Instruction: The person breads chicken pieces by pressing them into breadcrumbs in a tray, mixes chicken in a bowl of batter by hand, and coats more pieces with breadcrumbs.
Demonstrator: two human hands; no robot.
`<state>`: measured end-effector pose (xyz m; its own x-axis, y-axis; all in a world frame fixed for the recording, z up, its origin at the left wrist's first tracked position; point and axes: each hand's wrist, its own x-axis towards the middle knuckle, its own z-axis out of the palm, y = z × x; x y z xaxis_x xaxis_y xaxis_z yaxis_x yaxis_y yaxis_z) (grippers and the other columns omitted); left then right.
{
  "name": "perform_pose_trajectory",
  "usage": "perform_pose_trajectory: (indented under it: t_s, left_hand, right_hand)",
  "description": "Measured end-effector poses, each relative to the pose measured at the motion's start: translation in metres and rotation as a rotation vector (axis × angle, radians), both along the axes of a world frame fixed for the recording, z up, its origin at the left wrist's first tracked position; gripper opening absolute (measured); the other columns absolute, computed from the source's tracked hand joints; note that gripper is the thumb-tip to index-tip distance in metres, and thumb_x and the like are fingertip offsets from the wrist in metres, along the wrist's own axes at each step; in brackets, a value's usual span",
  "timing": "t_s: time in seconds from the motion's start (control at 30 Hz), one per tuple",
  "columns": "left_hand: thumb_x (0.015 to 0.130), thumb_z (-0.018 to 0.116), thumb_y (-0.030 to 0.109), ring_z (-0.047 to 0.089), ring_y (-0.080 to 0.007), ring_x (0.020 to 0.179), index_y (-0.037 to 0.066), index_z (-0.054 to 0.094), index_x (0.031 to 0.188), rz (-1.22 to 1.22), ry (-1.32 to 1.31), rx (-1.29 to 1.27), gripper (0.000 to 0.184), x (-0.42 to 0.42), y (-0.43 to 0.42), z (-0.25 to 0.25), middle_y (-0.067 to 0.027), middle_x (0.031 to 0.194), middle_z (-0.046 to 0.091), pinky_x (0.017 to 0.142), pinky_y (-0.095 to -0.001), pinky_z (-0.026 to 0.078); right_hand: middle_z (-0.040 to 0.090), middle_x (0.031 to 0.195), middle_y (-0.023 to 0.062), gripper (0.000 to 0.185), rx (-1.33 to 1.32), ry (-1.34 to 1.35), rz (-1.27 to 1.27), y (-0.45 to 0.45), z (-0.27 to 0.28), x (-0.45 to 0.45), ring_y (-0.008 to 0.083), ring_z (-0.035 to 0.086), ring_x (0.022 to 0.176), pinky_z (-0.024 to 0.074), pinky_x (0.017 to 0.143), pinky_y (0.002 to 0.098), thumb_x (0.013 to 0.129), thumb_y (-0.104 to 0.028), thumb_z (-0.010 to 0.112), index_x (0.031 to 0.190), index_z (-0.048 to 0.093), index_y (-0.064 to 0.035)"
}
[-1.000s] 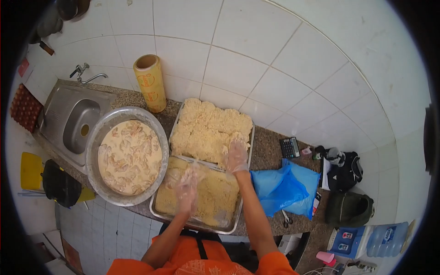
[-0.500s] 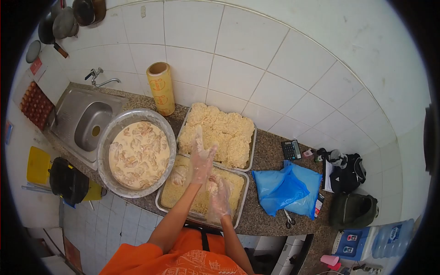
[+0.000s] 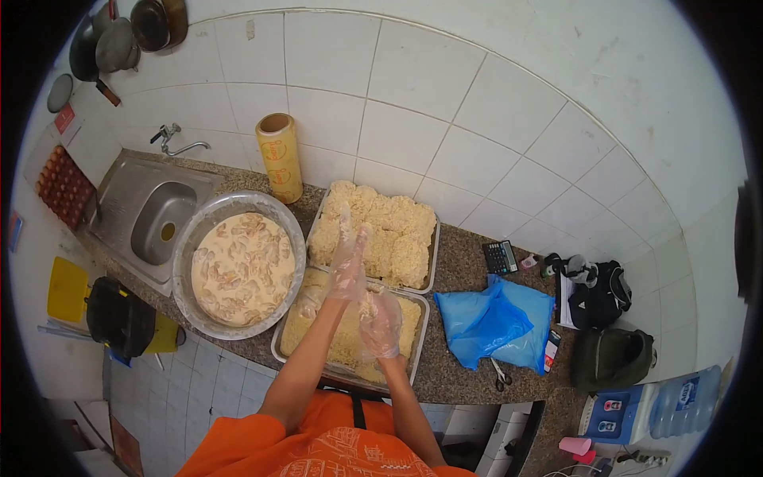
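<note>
My left hand (image 3: 346,270), in a clear plastic glove, reaches over the far tray's front edge with its fingers stretched out and nothing in them. Close by, my right hand (image 3: 380,324), also gloved, is curled round a crumb-coated piece (image 3: 369,307), partly hidden by the glove. Beneath both hands lies the near metal tray (image 3: 423,334) of pale crumbs, with a battered piece (image 3: 309,304) at its left. The far metal tray (image 3: 436,253) is filled with rows of crumb-coated pieces (image 3: 381,215). On the left stands a large metal basin (image 3: 187,306) of raw meat pieces in creamy batter.
A tall yellow roll (image 3: 278,163) stands against the tiled wall. Beyond the basin is a steel sink (image 3: 163,219). Right of the trays lie blue plastic bags (image 3: 493,322), scissors (image 3: 500,375) and a calculator (image 3: 501,257). A dark green bag (image 3: 612,359) sits farther right.
My left hand's fingers have shifted closer together. My right hand has moved slightly up and turned, drawing nearer my left. The view has shifted slightly.
</note>
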<state>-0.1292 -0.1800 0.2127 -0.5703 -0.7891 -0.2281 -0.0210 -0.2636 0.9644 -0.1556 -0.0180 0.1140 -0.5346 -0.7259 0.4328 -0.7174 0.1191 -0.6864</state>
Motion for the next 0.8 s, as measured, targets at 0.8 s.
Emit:
perform_pose_trajectory:
  t_s: [0.8]
  left_hand:
    - [0.089, 0.065, 0.026, 0.065, -0.0478, 0.106, 0.002, 0.058, 0.128, -0.704, -0.884, -0.614, 0.046, 0.117, 0.121, -0.136, -0.0310, 0.118, 0.065, 0.089, -0.0497, 0.054]
  right_hand:
    - [0.063, 0.125, 0.0326, 0.048, 0.905, -0.076, -0.274, 0.089, -0.030, 0.028, 0.0471, 0.060, 0.118, 0.0495, 0.103, 0.0477, 0.089, -0.025, 0.065, 0.124, 0.060, 0.0065]
